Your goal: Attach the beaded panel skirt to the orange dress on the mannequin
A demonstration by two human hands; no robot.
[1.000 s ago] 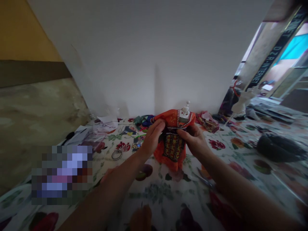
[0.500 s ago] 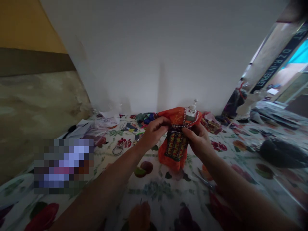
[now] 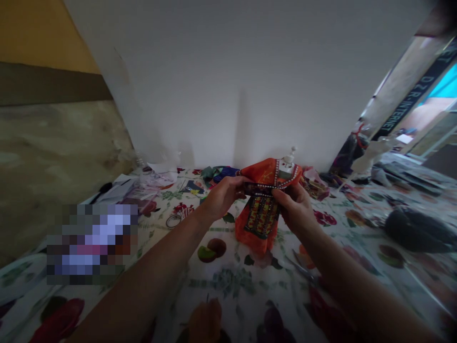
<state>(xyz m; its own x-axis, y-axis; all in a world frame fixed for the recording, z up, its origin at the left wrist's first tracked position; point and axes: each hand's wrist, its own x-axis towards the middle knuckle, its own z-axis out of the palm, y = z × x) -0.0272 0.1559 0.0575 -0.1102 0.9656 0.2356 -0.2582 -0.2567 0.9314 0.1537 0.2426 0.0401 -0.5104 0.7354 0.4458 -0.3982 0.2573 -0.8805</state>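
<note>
1. drawn out sideways from the waist since the earlier frame, the dark band (image 3: 255, 188) shows a longer, flatter strip, edged with pale beads.
2. left hand (image 3: 223, 196): fingers narrow, pinching the loose end of that band.
3. right hand (image 3: 294, 202): thumb pressing the band against the waist; the other fingers curl behind, mostly hidden.
4. between the hands, upright on the table, is the orange dress (image 3: 255, 169), soft, thin-looking cloth with pale beading round the neckline, on a small white mannequin (image 3: 286, 165) topped by a rounded knob.
5. below the band hangs a dark rectangular panel (image 3: 262, 217) with yellow and red patterning.
6. behind lie crumpled blue-green cloth (image 3: 218, 175) and pinkish cloth (image 3: 313, 182).
7. left of the dress, a round beaded ring (image 3: 173, 221) lies on the smooth, fruit-printed tablecloth (image 3: 228, 309).
8. farther right sit a dark, rounded bundle (image 3: 417, 228) and a pale torso form (image 3: 369, 157).
</note>
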